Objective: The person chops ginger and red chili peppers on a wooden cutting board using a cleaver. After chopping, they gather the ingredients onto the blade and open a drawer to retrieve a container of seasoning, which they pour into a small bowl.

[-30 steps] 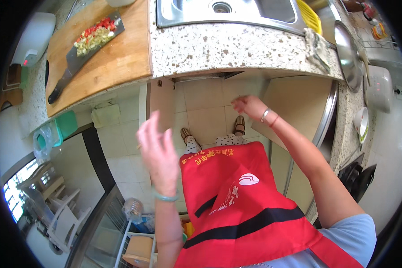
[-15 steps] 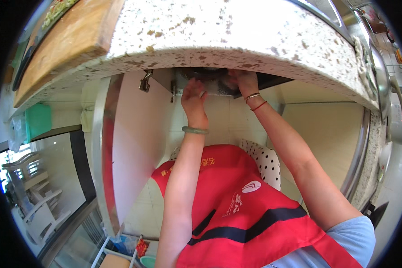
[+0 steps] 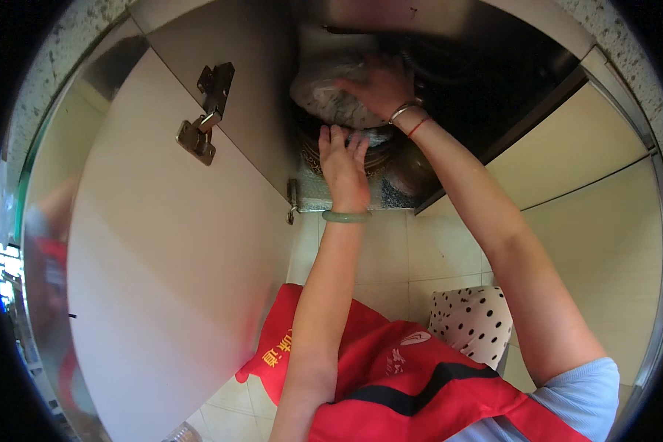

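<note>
Inside the open cabinet, a whitish plastic-wrapped bundle (image 3: 328, 99) sits on top of a dark brown jar with a golden pattern (image 3: 313, 157). My right hand (image 3: 387, 85) lies over the right side of the bundle, its thumb and fingers spread against the plastic. Lower down, my left hand (image 3: 342, 162) reaches up with fingers stretched out, the tips at the bundle's lower edge in front of the jar. The far side of the bundle and some right fingertips are lost in the dark.
The cabinet door (image 3: 162, 243) stands open on the left, hung on a metal hinge (image 3: 206, 121). A rounded, dull container (image 3: 412, 173) is beside the jar at the right. A closed pale cabinet front (image 3: 604, 214) is on the right. Tiled floor (image 3: 383, 250) shows below.
The view has dipped from the countertop into the cabinet, bringing the bundle and jar into sight. My right hand is now on the bundle, and my left hand has reached in to its lower edge.
</note>
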Available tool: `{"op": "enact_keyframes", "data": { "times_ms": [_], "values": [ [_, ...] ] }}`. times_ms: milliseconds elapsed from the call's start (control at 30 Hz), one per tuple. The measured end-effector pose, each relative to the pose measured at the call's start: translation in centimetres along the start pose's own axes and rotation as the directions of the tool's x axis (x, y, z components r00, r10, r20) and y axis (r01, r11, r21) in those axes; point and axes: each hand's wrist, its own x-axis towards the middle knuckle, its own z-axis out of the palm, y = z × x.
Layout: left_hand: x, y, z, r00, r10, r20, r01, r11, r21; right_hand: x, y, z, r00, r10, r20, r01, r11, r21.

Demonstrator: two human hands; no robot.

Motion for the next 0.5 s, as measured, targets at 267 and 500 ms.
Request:
{"op": "enact_keyframes", "data": {
  "times_ms": [267,500],
  "values": [
    [1.5,0.0,0.0,0.997,-0.045,0.060,0.050,0.995,-0.086,2.4,0.2,1.7,0.967,0.036,0.254,-0.081,0.982,0.171],
    [2.4,-0.6,-0.8,0.992,-0.084,0.099,0.099,0.981,-0.164,-0.6,-0.5,1.2,0.998,-0.013,0.064,-0.015,0.907,0.420]
  ]
}}
